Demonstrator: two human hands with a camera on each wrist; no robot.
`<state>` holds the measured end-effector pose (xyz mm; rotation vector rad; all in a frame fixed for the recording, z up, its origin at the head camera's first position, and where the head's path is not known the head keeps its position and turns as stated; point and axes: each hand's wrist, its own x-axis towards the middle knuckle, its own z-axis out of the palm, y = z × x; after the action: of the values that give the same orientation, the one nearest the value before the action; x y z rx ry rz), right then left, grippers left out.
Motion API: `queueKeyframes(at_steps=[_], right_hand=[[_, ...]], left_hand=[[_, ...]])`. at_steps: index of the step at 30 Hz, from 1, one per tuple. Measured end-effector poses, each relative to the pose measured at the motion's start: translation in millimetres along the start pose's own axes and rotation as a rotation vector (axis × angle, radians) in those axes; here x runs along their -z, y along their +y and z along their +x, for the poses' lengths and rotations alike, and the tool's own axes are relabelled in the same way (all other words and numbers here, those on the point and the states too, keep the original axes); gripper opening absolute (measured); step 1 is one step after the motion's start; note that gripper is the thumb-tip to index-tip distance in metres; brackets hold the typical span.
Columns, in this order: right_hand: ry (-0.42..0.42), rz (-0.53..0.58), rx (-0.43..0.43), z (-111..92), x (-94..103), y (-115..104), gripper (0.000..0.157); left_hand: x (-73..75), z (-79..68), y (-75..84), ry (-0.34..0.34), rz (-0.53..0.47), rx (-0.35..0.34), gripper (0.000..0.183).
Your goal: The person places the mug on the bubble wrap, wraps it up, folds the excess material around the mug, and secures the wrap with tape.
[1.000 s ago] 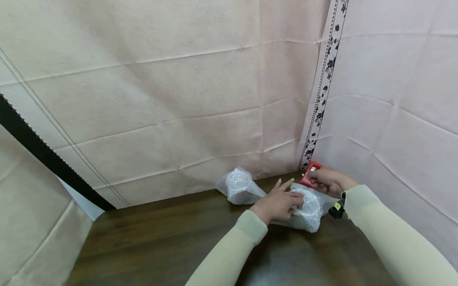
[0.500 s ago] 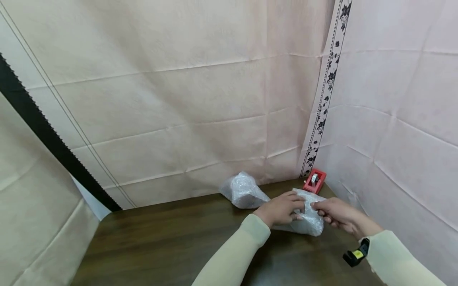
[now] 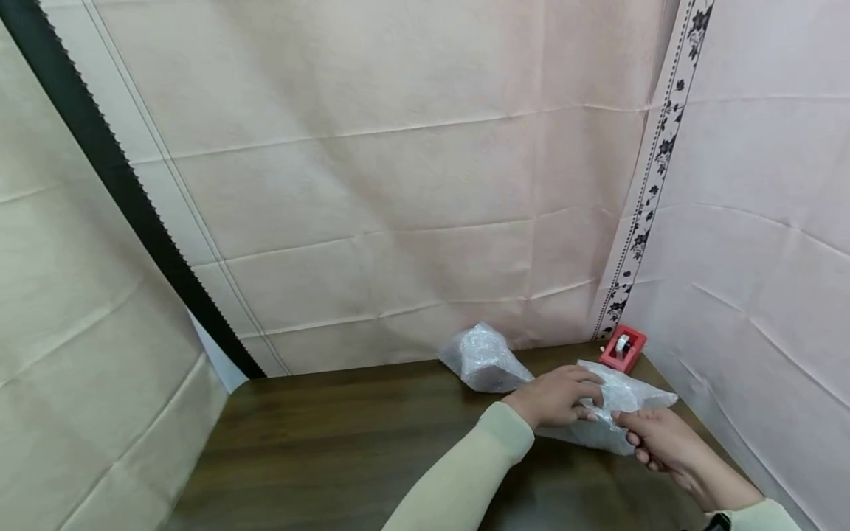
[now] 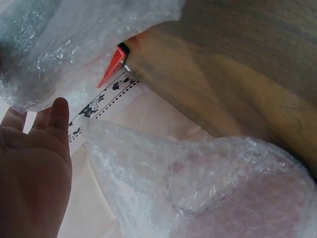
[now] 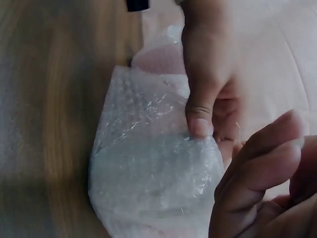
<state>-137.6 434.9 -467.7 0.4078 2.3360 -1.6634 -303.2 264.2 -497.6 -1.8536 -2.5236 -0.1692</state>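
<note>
A bubble-wrapped package (image 3: 614, 439) lies on the table between my two hands. My left hand (image 3: 554, 398) holds it from the left; in the right wrist view its thumb (image 5: 200, 124) presses on the wrap, with the fingers partly hidden behind. My right hand (image 3: 671, 446) is at the package's right side, its thumb and forefinger pinched together and the other fingers curled. A thin clear piece of tape seems to be between those fingertips, though it is hard to make out. Beyond the package stands a red tape dispenser (image 3: 623, 348) with a roll in it.
Another bubble-wrapped package (image 3: 485, 361), pinkish inside in the left wrist view, sits left of my left hand by the back edge. The dark wooden table (image 3: 345, 435) meets pale cloth (image 3: 412, 184) hanging behind and cloth (image 3: 764, 258) on the right.
My right hand has come away from the red tape dispenser, back towards me to the package's right side. My left hand has stayed on the package. The head view has swung left.
</note>
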Motion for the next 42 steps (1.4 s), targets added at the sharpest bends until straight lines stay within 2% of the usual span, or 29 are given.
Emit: queueKeyframes(at_steps=[8,11,13,16,20,24,28,30,33,36,42], right_hand=[[0.019,0.005,0.007,-8,-9.8,7,0.051],[0.057,0.024,-0.012,-9,-13.4,6,0.052],[0.097,0.028,-0.023,-6,-18.1,0,0.052],[0.152,0.022,-0.006,7,-29.7,-8,0.051],[0.288,0.014,0.025,21,-50.0,-6,0.041],[0.455,0.125,0.023,23,-65.3,8,0.026],[0.529,0.256,0.004,19,-71.2,20,0.023],[0.550,0.255,0.004,17,-71.3,25,0.024],[0.595,0.106,0.030,14,-68.9,32,0.029],[0.628,-0.116,0.052,10,-64.8,37,0.034],[0.667,-0.549,0.123,7,-55.1,46,0.046]], left_hand=[[0.6,6.3,6.2,0.006,-0.016,-0.006,0.027],[3.9,5.0,3.7,0.028,-0.018,-0.045,0.026],[7.1,0.2,-2.5,0.052,-0.014,-0.064,0.026],[13.6,-9.4,-15.7,0.094,-0.008,-0.051,0.024],[19.6,-17.4,-25.6,0.087,-0.040,-0.011,0.023],[19.8,-14.4,-22.1,0.068,-0.064,-0.017,0.024],[16.2,-7.3,-13.1,0.056,-0.067,-0.023,0.025],[13.9,-3.7,-9.2,0.055,-0.056,-0.034,0.024],[9.5,0.7,-5.5,0.061,-0.036,-0.060,0.024],[4.9,2.8,-3.4,0.062,-0.036,-0.072,0.023],[-3.0,4.0,0.2,0.092,-0.068,-0.039,0.034]])
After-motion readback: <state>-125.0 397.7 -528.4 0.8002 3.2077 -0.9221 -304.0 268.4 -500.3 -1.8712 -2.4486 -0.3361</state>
